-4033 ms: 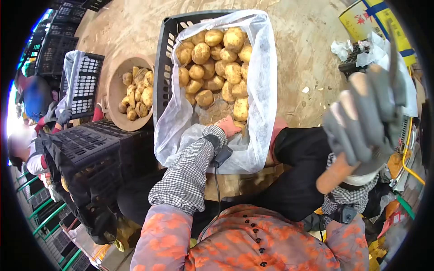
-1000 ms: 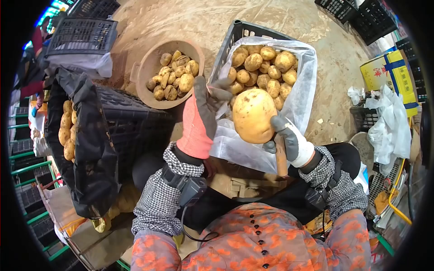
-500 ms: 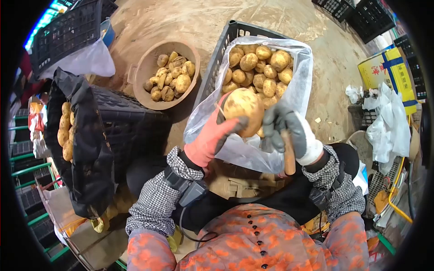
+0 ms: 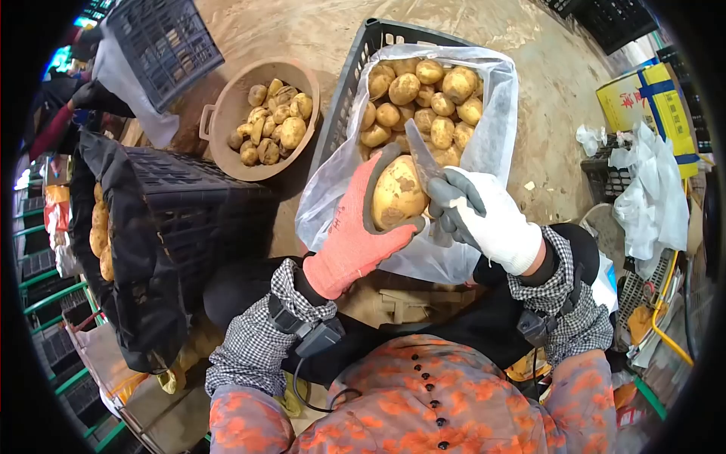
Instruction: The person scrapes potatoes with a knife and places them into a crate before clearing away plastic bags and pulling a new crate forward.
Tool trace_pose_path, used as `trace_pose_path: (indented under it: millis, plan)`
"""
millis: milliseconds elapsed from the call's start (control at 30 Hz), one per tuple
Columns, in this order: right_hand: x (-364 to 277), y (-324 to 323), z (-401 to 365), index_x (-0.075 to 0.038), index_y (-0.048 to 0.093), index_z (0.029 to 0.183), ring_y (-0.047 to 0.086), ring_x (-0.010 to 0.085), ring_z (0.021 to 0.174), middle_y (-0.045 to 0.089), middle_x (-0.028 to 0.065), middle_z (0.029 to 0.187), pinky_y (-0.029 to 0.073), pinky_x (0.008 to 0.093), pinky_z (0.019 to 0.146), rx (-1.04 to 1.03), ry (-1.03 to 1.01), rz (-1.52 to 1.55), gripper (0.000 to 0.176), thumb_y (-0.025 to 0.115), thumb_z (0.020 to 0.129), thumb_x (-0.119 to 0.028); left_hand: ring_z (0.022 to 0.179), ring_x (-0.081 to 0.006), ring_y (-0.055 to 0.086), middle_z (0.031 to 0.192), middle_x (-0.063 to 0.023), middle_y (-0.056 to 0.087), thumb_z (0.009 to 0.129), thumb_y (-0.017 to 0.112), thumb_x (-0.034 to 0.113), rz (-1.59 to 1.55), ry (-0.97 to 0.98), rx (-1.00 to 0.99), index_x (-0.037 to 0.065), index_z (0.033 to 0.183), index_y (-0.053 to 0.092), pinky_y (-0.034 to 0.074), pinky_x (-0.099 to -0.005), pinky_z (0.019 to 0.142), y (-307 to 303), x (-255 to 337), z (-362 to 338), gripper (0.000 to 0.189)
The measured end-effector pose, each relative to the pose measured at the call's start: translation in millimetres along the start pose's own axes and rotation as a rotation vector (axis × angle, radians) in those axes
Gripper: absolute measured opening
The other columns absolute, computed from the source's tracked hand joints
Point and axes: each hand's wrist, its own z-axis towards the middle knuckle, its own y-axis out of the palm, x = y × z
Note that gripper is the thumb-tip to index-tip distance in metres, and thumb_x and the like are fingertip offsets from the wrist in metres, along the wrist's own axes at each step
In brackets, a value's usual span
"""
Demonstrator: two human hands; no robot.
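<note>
My left hand [image 4: 355,234], in a red and grey glove, grips a large yellow potato [image 4: 397,194] in front of my chest. My right hand [image 4: 484,216], in a white and grey glove, holds a knife [image 4: 423,163] whose blade lies against the potato's right side, tip pointing up. Behind both hands stands a black crate [image 4: 344,83] lined with a white bag [image 4: 495,129] and filled with several potatoes [image 4: 423,98].
A tan round tub [image 4: 227,163] with cut potato pieces sits at the left of the crate. A black crate [image 4: 189,219] with a dark bag holds more potatoes [image 4: 98,234] at far left. Yellow boxes [image 4: 650,94] and white bags [image 4: 650,197] lie right. Another person's sleeve [image 4: 60,129] shows upper left.
My left hand has closed around the potato and brought it lower. The right hand turned the knife, so its blade now points up against the potato instead of the handle hanging down.
</note>
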Motion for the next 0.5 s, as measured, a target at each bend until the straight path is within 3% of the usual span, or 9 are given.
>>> trace_pose_path:
  millis: [33, 67, 100, 167, 367, 400, 467, 500]
  plan:
    - [-1, 0, 1, 0.003, 0.056, 0.108, 0.059, 0.0319, 0.07, 0.061, 0.0165, 0.079, 0.046, 0.0369, 0.064, -0.037, 0.011, -0.029, 0.031, 0.054, 0.088, -0.02, 0.125, -0.0271, 0.043, 0.135, -0.0159, 0.041, 0.069, 0.072, 0.01, 0.281, 0.148, 0.008, 0.003, 0.139, 0.033, 0.034, -0.0368, 0.104, -2, -2, 1, 0.081]
    - [-2, 1, 0, 0.001, 0.058, 0.11, 0.06, 0.0342, 0.075, 0.063, 0.0176, 0.084, 0.048, 0.0376, 0.067, -0.007, 0.026, -0.076, 0.031, 0.055, 0.087, -0.021, 0.126, -0.0331, 0.04, 0.134, -0.02, 0.04, 0.069, 0.073, 0.013, 0.431, 0.17, 0.04, 0.001, 0.136, 0.036, 0.032, -0.0394, 0.106, -3, -1, 0, 0.078]
    - [1, 2, 0, 0.001, 0.058, 0.11, 0.06, 0.0342, 0.075, 0.063, 0.0176, 0.084, 0.048, 0.0376, 0.067, -0.007, 0.029, -0.075, 0.031, 0.055, 0.087, -0.021, 0.126, -0.0331, 0.04, 0.134, -0.02, 0.04, 0.069, 0.073, 0.013, 0.43, 0.168, 0.038, 0.001, 0.136, 0.036, 0.032, -0.0394, 0.106, -4, 2, -1, 0.078]
    - [8, 5, 0, 0.0, 0.058, 0.109, 0.06, 0.034, 0.08, 0.063, 0.0175, 0.086, 0.048, 0.0395, 0.07, 0.036, -0.164, -0.206, 0.033, 0.056, 0.086, -0.023, 0.126, -0.0358, 0.039, 0.134, -0.0217, 0.041, 0.069, 0.074, 0.017, 0.651, 0.223, 0.038, 0.0, 0.136, 0.036, 0.032, -0.0406, 0.106, -5, 8, -3, 0.079]
    - [6, 0, 0, 0.0, 0.057, 0.112, 0.06, 0.0354, 0.082, 0.063, 0.0185, 0.089, 0.048, 0.0417, 0.073, -0.052, -0.26, -0.574, 0.038, 0.058, 0.082, -0.024, 0.123, -0.0367, 0.041, 0.131, -0.0219, 0.043, 0.069, 0.074, 0.02, 0.474, 0.012, 0.027, -0.001, 0.134, 0.039, 0.033, -0.0416, 0.105, -7, -10, -7, 0.077]
    - [9, 2, 1, 0.0, 0.057, 0.112, 0.06, 0.0354, 0.082, 0.063, 0.0185, 0.089, 0.048, 0.0417, 0.073, -0.054, -0.262, -0.573, 0.038, 0.058, 0.082, -0.024, 0.123, -0.0367, 0.041, 0.131, -0.0219, 0.043, 0.069, 0.074, 0.02, 0.474, 0.011, 0.03, -0.001, 0.134, 0.039, 0.033, -0.0416, 0.105, -8, -10, -8, 0.077]
    - [14, 7, 6, 0.0, 0.058, 0.105, 0.061, 0.0267, 0.07, 0.063, 0.0133, 0.083, 0.049, 0.036, 0.064, -0.132, -0.105, -0.187, 0.033, 0.057, 0.087, -0.029, 0.12, -0.0372, 0.042, 0.13, -0.0222, 0.044, 0.069, 0.075, 0.021, 0.682, 0.239, 0.067, -0.001, 0.134, 0.04, 0.034, -0.0416, 0.103, -8, -2, -5, 0.077]
    - [11, 8, 5, 0.0, 0.058, 0.105, 0.061, 0.0267, 0.07, 0.063, 0.0133, 0.083, 0.049, 0.036, 0.064, -0.13, -0.106, -0.188, 0.033, 0.057, 0.087, -0.029, 0.12, -0.0372, 0.042, 0.13, -0.0222, 0.044, 0.069, 0.075, 0.021, 0.683, 0.241, 0.066, -0.001, 0.134, 0.04, 0.034, -0.0416, 0.103, -8, 3, -2, 0.077]
